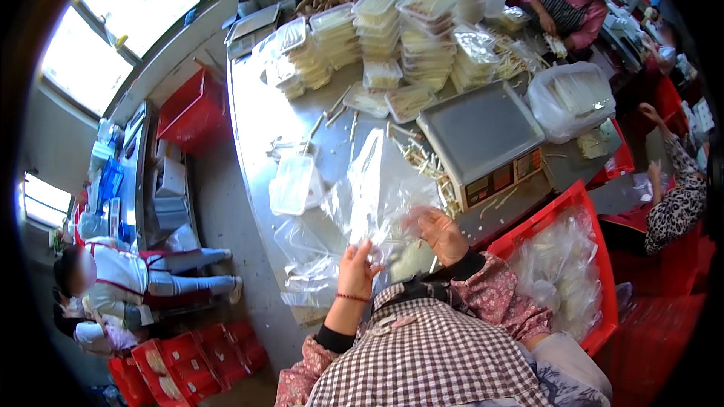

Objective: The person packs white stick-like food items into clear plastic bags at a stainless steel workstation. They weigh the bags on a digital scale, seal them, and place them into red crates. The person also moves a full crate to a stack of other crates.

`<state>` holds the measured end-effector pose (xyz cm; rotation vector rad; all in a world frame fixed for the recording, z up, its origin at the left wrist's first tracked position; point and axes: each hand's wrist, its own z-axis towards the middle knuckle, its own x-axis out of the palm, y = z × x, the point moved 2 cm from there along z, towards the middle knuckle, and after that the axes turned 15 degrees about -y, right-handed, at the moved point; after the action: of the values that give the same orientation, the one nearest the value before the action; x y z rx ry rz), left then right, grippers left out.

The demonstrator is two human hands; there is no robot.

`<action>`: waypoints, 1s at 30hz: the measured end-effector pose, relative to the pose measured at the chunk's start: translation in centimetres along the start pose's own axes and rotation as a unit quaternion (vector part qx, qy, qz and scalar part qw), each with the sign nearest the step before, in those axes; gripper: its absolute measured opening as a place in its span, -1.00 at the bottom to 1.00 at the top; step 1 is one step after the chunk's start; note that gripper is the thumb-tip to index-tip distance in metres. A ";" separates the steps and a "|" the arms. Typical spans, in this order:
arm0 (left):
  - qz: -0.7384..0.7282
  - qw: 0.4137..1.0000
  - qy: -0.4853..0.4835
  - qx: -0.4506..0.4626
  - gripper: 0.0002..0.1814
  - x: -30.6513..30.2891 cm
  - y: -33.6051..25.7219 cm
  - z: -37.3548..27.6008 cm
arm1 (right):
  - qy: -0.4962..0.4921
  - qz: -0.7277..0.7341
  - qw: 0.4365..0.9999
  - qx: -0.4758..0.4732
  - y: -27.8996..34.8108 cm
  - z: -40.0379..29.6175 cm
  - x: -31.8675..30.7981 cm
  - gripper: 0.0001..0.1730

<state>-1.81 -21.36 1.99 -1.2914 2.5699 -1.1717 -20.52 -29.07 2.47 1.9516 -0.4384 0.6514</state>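
My left hand [357, 265] has its fingers closed on the edge of a clear plastic bag [370, 192], which spreads over the metal table in front of me. Just to the right, my right hand [441, 232] is raised over the bag's right side, its fingers bent and blurred; whether it grips the film cannot be told. Clear plastic tray lids [292, 183] lie left of the bag. Beyond it, on the right, stands a weighing scale [481, 130] with a flat metal pan, pale cut stalks [424, 164] scattered along its left side.
Stacks of filled clear trays [376, 28] stand at the table's far side. A red crate [599, 294] of filled plastic bags is close at my right. A bagged bundle [571, 96] sits beyond the scale. Co-workers are at the far right and left; another red crate [192, 110] stands left of the table.
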 end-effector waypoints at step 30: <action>0.227 0.918 0.038 0.323 -0.81 -3.6 -4.2 4.6 | -0.083 0.188 0.979 0.004 5.9 -4.2 -7.5 -0.69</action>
<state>4.92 -23.18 0.37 -0.4843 2.0439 -1.7433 -30.76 -27.68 3.57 1.9534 -0.9255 0.7295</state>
